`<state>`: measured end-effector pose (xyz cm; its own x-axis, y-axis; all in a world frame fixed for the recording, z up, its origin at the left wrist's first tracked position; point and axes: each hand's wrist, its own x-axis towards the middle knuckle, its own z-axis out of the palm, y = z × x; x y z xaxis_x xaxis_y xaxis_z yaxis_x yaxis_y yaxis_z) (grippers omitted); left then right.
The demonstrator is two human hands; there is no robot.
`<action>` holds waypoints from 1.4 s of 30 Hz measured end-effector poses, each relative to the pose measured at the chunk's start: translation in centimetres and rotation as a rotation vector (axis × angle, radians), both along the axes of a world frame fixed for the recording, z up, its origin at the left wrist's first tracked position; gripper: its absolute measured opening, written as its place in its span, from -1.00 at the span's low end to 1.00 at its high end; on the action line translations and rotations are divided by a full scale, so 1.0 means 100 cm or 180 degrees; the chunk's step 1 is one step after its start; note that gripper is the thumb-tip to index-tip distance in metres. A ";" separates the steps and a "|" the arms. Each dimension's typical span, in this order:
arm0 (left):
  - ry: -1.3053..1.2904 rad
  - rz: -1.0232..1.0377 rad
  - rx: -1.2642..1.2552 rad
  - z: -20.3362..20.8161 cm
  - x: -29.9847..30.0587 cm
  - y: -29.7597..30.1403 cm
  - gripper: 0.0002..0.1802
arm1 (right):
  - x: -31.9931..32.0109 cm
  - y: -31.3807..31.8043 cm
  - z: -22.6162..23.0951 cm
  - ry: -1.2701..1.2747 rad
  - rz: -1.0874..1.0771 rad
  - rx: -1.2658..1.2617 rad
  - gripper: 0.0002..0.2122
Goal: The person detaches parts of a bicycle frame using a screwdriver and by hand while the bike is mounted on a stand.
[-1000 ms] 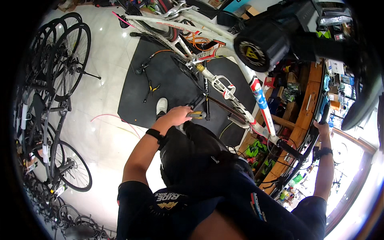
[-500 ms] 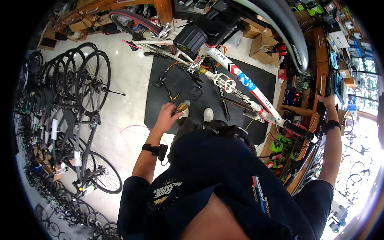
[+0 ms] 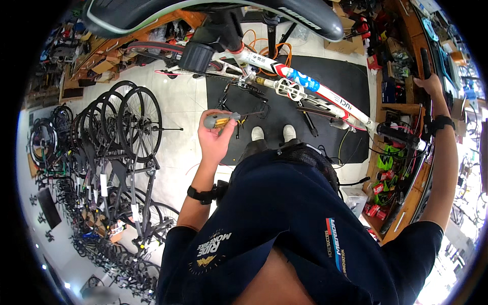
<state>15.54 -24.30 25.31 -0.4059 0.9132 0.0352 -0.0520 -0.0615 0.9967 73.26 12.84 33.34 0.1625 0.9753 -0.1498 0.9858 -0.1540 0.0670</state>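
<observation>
In my left hand (image 3: 216,140) is a screwdriver (image 3: 218,121) with a rounded grey-and-yellow handle. Its thin shaft points right, over the black mat. My right hand (image 3: 431,85) is closed round the handlebar (image 3: 426,63) near its far black grip, at the right beside the bench; some fingers are hidden. A white bicycle frame (image 3: 330,101) with red and blue markings slants across in front of me, the black saddle (image 3: 305,20) large at the top. A white bottle cage (image 3: 288,89) sits on the frame.
Below the bicycle lies a black floor mat (image 3: 345,71), with orange hose (image 3: 284,53) at its far side. Several bicycles (image 3: 134,124) stand in a row at the left. A wooden workbench with shelves (image 3: 406,223) and cardboard boxes (image 3: 345,46) line the right.
My left hand has come up with the screwdriver, whose handle and shaft now show more plainly. The view has shifted; my right hand appears farther forward, still at the handlebar.
</observation>
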 end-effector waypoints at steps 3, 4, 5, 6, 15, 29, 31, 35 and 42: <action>-0.0288 0.0266 -0.0267 -0.016 0.002 0.006 -0.74 | 0.000 -0.005 0.007 0.0299 -0.0045 -0.0165 -0.43; -0.0270 0.0349 -0.0422 -0.021 -0.001 0.007 -0.74 | 0.003 -0.004 0.003 0.0237 -0.0014 -0.0063 -0.43; -0.0260 0.0321 -0.0454 -0.022 -0.003 0.008 -0.74 | 0.004 -0.005 0.001 0.0158 0.0015 0.0028 -0.44; -0.0240 0.0368 -0.0576 -0.024 -0.005 0.010 -0.74 | 0.006 -0.003 0.003 0.0156 -0.0001 -0.0074 -0.42; 0.0269 0.0630 -0.0792 -0.011 -0.010 0.015 -0.75 | 0.013 0.006 -0.004 0.0118 0.0758 -0.0124 -0.24; 0.0718 0.0967 -0.0841 -0.045 -0.025 0.063 -0.63 | 0.039 0.022 -0.019 0.0429 0.0903 -0.0232 -0.53; 0.0815 0.1036 -0.0863 -0.045 -0.022 0.066 -0.64 | 0.051 0.032 -0.023 0.0388 0.0924 -0.0272 -0.50; 0.1185 0.1023 -0.0776 -0.049 -0.031 0.063 -0.65 | 0.055 0.033 -0.037 0.0412 0.1078 -0.0051 -0.50; 0.1693 0.0956 -0.0804 -0.057 -0.036 0.060 -0.67 | 0.054 0.025 -0.036 0.0639 0.1179 0.0351 -0.52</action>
<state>11.94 -18.32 19.61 -0.6308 0.7694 0.1007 0.4343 0.2426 0.8675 78.70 15.30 29.70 -0.2232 0.9742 -0.0344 0.9676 0.2172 -0.1286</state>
